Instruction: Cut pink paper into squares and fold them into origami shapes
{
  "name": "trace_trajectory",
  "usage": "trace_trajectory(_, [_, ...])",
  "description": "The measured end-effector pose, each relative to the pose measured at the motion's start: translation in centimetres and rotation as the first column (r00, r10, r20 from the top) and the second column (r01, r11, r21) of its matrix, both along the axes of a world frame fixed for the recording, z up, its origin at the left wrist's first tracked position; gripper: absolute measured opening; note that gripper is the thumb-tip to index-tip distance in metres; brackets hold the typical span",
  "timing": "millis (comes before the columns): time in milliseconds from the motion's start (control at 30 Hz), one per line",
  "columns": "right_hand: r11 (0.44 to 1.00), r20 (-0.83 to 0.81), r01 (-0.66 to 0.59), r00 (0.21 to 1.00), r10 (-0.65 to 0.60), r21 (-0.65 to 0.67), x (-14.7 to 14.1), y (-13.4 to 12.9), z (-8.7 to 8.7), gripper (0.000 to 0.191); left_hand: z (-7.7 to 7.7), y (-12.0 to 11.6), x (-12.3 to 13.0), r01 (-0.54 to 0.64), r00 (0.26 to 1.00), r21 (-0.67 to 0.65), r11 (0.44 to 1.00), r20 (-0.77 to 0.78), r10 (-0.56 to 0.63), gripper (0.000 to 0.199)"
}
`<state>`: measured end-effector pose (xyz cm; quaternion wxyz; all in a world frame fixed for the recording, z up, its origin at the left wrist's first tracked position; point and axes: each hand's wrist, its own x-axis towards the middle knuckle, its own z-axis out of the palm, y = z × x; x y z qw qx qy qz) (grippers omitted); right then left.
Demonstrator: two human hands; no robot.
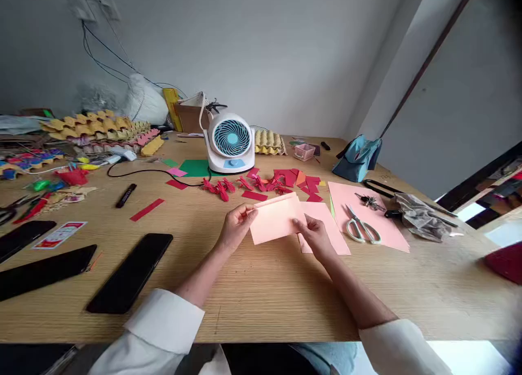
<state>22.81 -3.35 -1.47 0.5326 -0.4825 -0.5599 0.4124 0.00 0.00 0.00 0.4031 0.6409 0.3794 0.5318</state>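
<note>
Between my two hands, a folded sheet of pale pink paper [274,220] is held up above the table, its layers slightly apart at the top edge. My left hand [237,226] pinches its upper left corner, thumb in front. At the right edge, my right hand [317,236] grips it with the thumb on the near face. Under and beside that hand lies another pink sheet [332,236] on the table. Farther right, white-handled scissors [362,228] rest on a larger pink sheet [389,231].
Red paper pieces [291,177] and small folded red shapes [222,190] lie beyond my hands, before a white fan [231,141]. Phones [130,272] and a black marker [126,195] lie to the left. A blue pouch [358,157] stands at the back right.
</note>
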Motion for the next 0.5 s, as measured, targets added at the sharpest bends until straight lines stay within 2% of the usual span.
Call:
trace_trajectory(133, [1.000, 0.036, 0.016, 0.999, -0.016, -0.002, 0.07, -0.29, -0.21, 0.040, -0.87, 0.40, 0.14, -0.037, 0.999, 0.006, 0.999, -0.016, 0.037, 0.023])
trace_trajectory(233, [1.000, 0.050, 0.015, 0.999, -0.015, 0.019, 0.14, -0.24, -0.19, 0.037, -0.89, 0.41, 0.12, -0.044, 0.999, 0.008, 0.999, -0.029, 0.044, 0.024])
trace_trajectory(367, [0.998, -0.009, 0.017, 1.000, -0.016, 0.060, 0.28, -0.16, 0.17, 0.034, -0.75, 0.29, 0.14, 0.004, 0.999, -0.006, 1.000, -0.048, -0.004, 0.024])
trace_trajectory(500, [0.999, -0.053, 0.048, 0.997, -0.047, 0.019, 0.28, -0.25, 0.50, 0.038, -1.01, 0.32, 0.23, 0.029, 0.997, -0.008, 1.000, -0.065, -0.029, 0.023])
